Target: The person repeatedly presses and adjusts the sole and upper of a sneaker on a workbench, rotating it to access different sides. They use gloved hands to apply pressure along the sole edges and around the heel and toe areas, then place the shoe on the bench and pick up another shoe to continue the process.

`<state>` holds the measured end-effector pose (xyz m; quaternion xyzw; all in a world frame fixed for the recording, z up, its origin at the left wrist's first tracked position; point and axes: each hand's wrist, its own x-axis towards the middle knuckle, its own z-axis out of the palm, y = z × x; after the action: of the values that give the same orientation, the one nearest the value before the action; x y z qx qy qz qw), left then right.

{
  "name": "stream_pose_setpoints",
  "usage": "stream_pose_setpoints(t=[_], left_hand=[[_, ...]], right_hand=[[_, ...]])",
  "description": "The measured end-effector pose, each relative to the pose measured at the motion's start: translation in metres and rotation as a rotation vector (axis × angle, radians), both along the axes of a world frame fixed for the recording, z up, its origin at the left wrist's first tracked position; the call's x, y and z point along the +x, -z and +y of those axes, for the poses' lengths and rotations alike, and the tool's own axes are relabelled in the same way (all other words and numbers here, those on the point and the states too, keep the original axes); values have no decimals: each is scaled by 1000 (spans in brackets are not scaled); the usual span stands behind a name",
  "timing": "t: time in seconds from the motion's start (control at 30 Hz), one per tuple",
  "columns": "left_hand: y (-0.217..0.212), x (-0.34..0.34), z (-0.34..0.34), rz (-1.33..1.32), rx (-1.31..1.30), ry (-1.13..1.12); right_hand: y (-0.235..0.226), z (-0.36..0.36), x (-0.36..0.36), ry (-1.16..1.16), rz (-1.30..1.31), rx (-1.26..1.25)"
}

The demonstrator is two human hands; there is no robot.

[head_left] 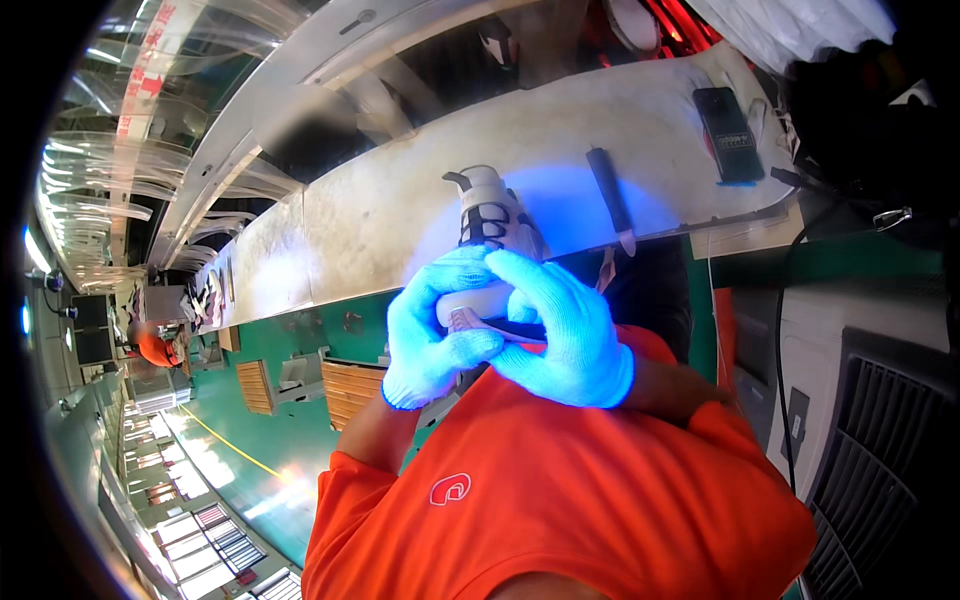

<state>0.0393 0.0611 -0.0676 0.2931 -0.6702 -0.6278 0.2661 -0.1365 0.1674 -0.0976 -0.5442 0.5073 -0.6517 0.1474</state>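
Note:
Both my hands wear knit gloves that glow blue under a blue light. Between them is a light-coloured sneaker (484,215) with dark lacing loops, its heel on the white worktop and its toe toward me. My left hand (432,325) is wrapped round the left side of the toe, thumb low against the sole edge. On the other side my right hand (568,330) curls over the toe, its fingertips meeting the left hand's. Much of the toe and sole is hidden by the gloves. To the right of the shoe lies a dark-handled tool (610,195) with a short pale tip.
A black phone-like device (728,135) lies at the right end of the long white worktop (365,200). Behind the worktop runs a metal conveyor frame (290,75). A cable (778,330) hangs on the right. Slatted wooden pieces (350,390) and another person (158,345) are at left.

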Motion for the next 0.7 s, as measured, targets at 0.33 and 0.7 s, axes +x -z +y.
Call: stream_pose_setpoints(t=[0.33, 0.7], left_hand=[[-2, -3, -12, -25, -89, 5], [14, 16, -38, 63, -13, 49]], right_hand=[[23, -16, 0, 74, -31, -17], [30, -34, 4, 70, 38, -22]])
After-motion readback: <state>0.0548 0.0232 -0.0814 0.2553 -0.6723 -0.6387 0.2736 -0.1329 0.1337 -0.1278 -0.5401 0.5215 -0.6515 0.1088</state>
